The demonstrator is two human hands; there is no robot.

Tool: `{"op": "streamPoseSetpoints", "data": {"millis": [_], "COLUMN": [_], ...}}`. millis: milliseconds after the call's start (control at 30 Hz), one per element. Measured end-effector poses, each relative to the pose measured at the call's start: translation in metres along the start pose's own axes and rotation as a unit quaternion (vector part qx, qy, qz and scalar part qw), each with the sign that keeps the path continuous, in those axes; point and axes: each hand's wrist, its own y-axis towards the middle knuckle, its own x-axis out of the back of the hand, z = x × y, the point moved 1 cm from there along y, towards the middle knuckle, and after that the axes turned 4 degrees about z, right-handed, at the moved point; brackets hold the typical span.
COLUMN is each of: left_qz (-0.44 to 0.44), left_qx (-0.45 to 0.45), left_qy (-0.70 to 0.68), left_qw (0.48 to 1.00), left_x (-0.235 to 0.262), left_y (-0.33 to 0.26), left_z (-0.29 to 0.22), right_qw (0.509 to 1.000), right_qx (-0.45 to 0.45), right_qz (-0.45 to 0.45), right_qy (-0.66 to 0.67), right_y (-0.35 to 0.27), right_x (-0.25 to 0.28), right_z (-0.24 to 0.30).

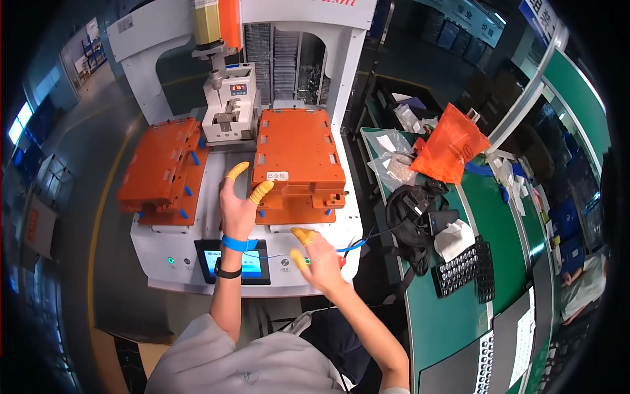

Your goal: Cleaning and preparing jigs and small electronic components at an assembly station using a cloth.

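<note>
Yellow finger cots cover fingertips on both of my hands. My left hand (238, 207) is raised over the gap between two orange fixtures, fingers spread and nothing in them. Its fingertips are nearest the front left corner of the right orange fixture (298, 148); I cannot tell whether they touch it. A blue wrist strap (239, 244) and a black band circle that wrist. My right hand (320, 261) hovers at the machine's front panel, thumb and forefinger apart, beside a green-lit button (307, 261). The left orange fixture (161, 164), with blue pins, stands to the left.
A screw-driving head (215, 75) hangs above a white screw feeder (230, 105) behind the fixtures. A touchscreen (239, 262) is set in the white machine base. On the green bench (426, 328) to the right lie an orange bag (451, 144), a black pouch, white tissue and black trays (456, 270).
</note>
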Motion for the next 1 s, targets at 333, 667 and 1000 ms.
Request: {"op": "streamPoseSetpoints", "data": {"millis": [333, 667, 1000], "left_qz": [0.033, -0.09, -0.144], "left_qx": [0.036, 0.047, 0.087], "left_qy": [0.054, 0.042, -0.15], "left_qw": [0.997, 0.994, 0.974], "left_x": [0.004, 0.0, 0.058], "left_y": [-0.018, -0.054, -0.075], "left_z": [0.034, 0.059, 0.081], "right_qw": [0.986, 0.997, 0.989], "right_qx": [-0.003, -0.016, -0.053], "right_qz": [0.1, -0.03, -0.116], "right_qy": [-0.136, -0.065, -0.068], "right_y": [-0.1, -0.126, -0.119], "right_x": [-0.069, -0.094, -0.091], "right_z": [-0.033, -0.037, -0.022]}}
